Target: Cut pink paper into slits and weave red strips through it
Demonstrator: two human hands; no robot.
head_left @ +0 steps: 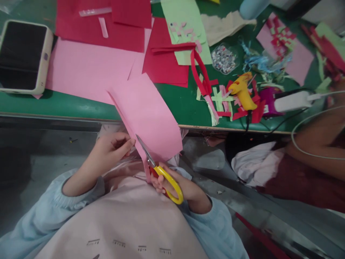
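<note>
My left hand (115, 149) pinches the near left edge of a sheet of pink paper (153, 118), thumb against fingertips. The sheet hangs over the table's front edge, in front of my body. In my right hand (167, 180) is a pair of scissors (169, 183) with a yellow handle, its fingers through the loops. The metal blades point up and left and lie along the sheet's left side, where a narrow strip runs beside them. Part of the lower handle is hidden by my fingers.
On the green table (88, 108) lie a phone (23, 55), red paper (164, 61), light green paper (185, 21), a yellow glue gun (242, 91), a dish of small beads (224, 59) and paper strips. At the right, another person's arm (318, 136) rests beside a white cable (299, 145).
</note>
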